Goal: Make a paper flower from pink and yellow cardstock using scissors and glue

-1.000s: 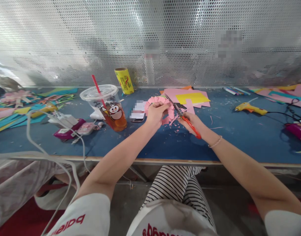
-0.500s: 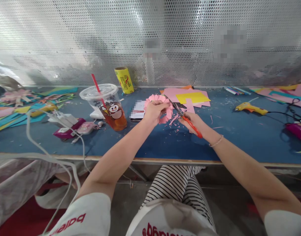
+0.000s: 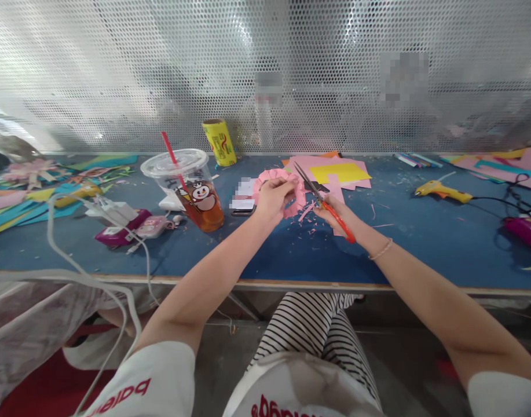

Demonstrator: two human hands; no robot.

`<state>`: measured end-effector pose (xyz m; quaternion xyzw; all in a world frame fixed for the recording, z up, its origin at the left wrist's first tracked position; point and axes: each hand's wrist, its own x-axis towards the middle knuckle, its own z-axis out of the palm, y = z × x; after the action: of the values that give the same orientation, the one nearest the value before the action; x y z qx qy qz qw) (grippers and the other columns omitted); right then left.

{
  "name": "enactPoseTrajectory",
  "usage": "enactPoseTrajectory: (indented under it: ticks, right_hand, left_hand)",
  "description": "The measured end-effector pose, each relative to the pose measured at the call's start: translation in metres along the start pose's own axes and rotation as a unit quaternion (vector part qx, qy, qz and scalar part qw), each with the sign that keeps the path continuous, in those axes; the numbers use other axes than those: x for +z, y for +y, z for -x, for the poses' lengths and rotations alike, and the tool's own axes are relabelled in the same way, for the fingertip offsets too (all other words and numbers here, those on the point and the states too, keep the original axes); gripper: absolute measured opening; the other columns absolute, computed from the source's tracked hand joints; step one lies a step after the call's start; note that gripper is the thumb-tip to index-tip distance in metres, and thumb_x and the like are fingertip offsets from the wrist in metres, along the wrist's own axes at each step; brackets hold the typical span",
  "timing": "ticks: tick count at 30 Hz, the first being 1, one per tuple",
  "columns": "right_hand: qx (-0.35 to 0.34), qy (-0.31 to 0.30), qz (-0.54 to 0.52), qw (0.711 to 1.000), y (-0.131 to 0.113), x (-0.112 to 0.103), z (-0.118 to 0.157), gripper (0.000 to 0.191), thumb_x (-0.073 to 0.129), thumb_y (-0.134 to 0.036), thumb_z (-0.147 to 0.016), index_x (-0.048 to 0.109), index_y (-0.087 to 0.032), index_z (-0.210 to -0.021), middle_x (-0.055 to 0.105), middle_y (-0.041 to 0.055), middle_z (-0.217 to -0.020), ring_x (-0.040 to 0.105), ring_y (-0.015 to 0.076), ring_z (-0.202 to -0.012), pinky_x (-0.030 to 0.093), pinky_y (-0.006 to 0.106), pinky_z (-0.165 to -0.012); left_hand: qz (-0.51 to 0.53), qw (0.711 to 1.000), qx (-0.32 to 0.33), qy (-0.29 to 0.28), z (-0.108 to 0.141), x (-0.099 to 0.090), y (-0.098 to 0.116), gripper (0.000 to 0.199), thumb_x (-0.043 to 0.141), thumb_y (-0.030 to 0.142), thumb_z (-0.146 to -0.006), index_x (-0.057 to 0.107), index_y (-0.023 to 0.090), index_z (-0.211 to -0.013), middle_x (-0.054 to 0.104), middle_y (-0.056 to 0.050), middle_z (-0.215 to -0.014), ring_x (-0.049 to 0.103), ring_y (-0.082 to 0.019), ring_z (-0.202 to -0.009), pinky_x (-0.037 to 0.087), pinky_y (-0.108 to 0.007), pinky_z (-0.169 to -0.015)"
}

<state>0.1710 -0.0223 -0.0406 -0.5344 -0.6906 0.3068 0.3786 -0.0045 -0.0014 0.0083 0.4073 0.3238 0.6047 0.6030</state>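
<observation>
Between its fingers my left hand (image 3: pixel 274 196) pinches a ring-shaped, pleated pink paper piece (image 3: pixel 299 200), part of it hidden behind the hand. My right hand (image 3: pixel 334 213) is closed around the orange handles of a pair of scissors (image 3: pixel 344 226). The dark blades point up and left, just right of the paper ring and apart from it. Thin pink paper scraps (image 3: pixel 307 213) lie scattered on the blue table under both hands. A phone (image 3: pixel 243 204) rests left of the paper ring.
A lidded plastic cup (image 3: pixel 200 197) with a red straw stands left of my hands, a yellow tube (image 3: pixel 219 142) behind it. Pink and yellow paper sheets (image 3: pixel 339 172) lie beyond the scissors. Farther right is a yellow glue gun (image 3: pixel 443 191); a purple power strip (image 3: pixel 121 229) sits left.
The scissor blades have moved right, away from the pink paper ring. My left hand has turned the ring slightly.
</observation>
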Motion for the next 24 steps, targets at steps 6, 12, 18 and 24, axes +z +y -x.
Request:
enactPoseTrajectory:
  ticks: [6,12,18,24]
  right_hand:
    - [0.012,-0.003,-0.160,0.987,-0.019,0.004,0.010,0.045,0.061,-0.062,-0.070,0.038,-0.024,-0.081,0.047,-0.0051,-0.062,0.036,0.0087,-0.045,0.030,0.026,-0.042]
    - [-0.030,0.030,-0.160,0.986,-0.019,0.009,0.006,0.047,0.070,-0.055,-0.062,0.040,-0.023,-0.081,0.054,-0.0016,-0.073,0.050,0.0129,-0.062,0.042,0.029,-0.055]
    - [-0.031,0.065,-0.171,0.983,-0.011,0.014,-0.005,0.044,0.069,-0.047,-0.058,0.039,-0.023,-0.079,0.052,-0.0022,-0.071,0.050,0.0140,-0.064,0.042,0.032,-0.064]
    - [-0.033,0.090,-0.181,0.979,-0.021,0.006,0.001,0.034,0.064,-0.037,-0.064,0.039,-0.023,-0.082,0.043,-0.0061,-0.065,0.044,0.0108,-0.058,0.035,0.027,-0.054]
  left_hand:
    - [-0.021,0.999,0.028,-0.011,-0.001,0.001,-0.008,0.026,0.078,0.018,-0.064,0.055,0.014,-0.052,0.049,0.006,-0.047,0.044,-0.002,-0.043,0.036,-0.017,-0.045]
    - [0.019,1.000,0.008,-0.020,0.005,0.005,-0.010,0.023,0.078,0.017,-0.064,0.057,0.013,-0.055,0.056,0.004,-0.054,0.053,-0.004,-0.052,0.044,-0.016,-0.054]
    - [0.031,0.998,-0.042,-0.034,0.010,0.009,-0.013,0.016,0.074,0.012,-0.067,0.061,0.011,-0.059,0.060,0.002,-0.059,0.056,-0.004,-0.053,0.049,-0.017,-0.060]
    - [-0.030,0.996,-0.052,-0.071,0.011,0.009,-0.016,0.011,0.075,0.011,-0.066,0.064,0.012,-0.063,0.058,0.002,-0.055,0.053,-0.004,-0.048,0.046,-0.018,-0.054]
